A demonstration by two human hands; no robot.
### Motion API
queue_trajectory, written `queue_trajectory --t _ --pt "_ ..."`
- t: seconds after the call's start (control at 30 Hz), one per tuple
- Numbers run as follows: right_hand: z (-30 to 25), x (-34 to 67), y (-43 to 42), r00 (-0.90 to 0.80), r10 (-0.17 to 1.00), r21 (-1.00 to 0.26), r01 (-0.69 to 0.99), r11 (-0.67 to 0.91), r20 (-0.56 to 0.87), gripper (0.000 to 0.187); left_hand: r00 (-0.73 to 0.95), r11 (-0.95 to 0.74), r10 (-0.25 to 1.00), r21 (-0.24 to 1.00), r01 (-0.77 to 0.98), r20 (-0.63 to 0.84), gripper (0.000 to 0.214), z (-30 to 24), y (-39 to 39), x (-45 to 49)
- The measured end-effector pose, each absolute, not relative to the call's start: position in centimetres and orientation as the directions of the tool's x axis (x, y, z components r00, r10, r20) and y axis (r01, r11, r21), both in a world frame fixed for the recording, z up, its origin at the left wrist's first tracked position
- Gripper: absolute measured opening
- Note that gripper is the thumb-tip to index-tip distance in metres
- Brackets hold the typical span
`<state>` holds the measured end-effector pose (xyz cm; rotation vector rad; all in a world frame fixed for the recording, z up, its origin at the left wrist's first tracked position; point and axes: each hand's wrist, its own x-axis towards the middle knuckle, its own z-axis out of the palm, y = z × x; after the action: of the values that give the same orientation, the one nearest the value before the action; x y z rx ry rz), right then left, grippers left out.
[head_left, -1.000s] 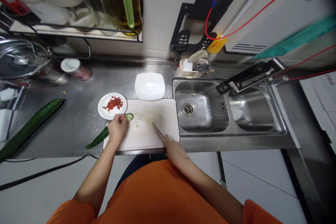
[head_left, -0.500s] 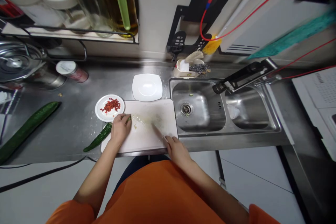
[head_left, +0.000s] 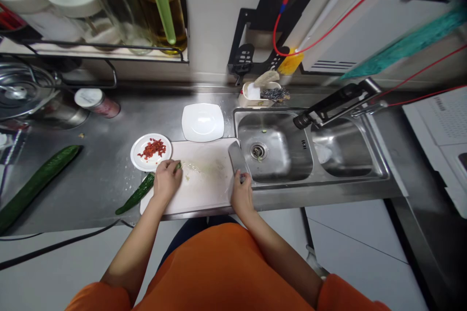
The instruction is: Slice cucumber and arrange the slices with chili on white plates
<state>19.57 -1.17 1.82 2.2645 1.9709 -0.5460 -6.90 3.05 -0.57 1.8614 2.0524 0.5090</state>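
holding, left hand: the left hand rests over the cutting board's left part, its fingers curled around the near cucumber.
near cucumber: lies aslant, its tapered end past the board's left edge on the surface; a short green end shows just beyond the fingers, and the middle is hidden under the hand.
holding, right hand: the right hand has its fingers wrapped around the handle of the knife.
knife: its blade is along the right edge of the cutting board, beside the sink, well apart from the near cucumber; whether it touches the board i cannot tell.
done: red pieces lie cut small on the round plate; wet traces and small scraps mark the board, so i judge some cutting is done.
left: most of the near cucumber seems uncut, and the far cucumber looks whole; i see no pile of green slices, so i judge it an early stage.
count, hands and tools: two hands, one knife, one board.
count, food: two cucumbers, taking the near one as a single piece; red pieces too many to count.
count, dishes: two white plates, the round one and the squarish plate behind the board.
count, basins: two in the sink.
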Motion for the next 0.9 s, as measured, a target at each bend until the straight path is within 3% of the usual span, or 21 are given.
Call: queue_trajectory --t 0.33,0.53,0.8,0.9 --pt "2.1 18.5 -0.5 0.083 0.927 -0.042 0.994 -0.106 -0.366 0.061 -0.123 0.105 0.992 0.483 0.870 0.005 0.033 0.3 3.1 -6.4" --pt "2.0 18.0 -0.1 0.068 0.931 0.034 0.998 -0.060 -0.360 0.056 -0.187 0.134 0.982 0.604 0.786 0.026 0.032 1.5 4.7 -5.1" --pt "2.8 18.4 0.4 0.058 0.930 0.011 0.998 -0.058 -0.364 0.049 -0.343 0.338 0.934 0.567 0.751 -0.102 0.036 1.3 10.7 -3.1" --pt "3.2 19.0 3.7 -0.021 0.934 -0.079 0.997 -0.007 -0.357 0.041 -0.394 0.440 0.896 0.513 0.737 -0.204 0.037 1.2 13.1 -2.7"
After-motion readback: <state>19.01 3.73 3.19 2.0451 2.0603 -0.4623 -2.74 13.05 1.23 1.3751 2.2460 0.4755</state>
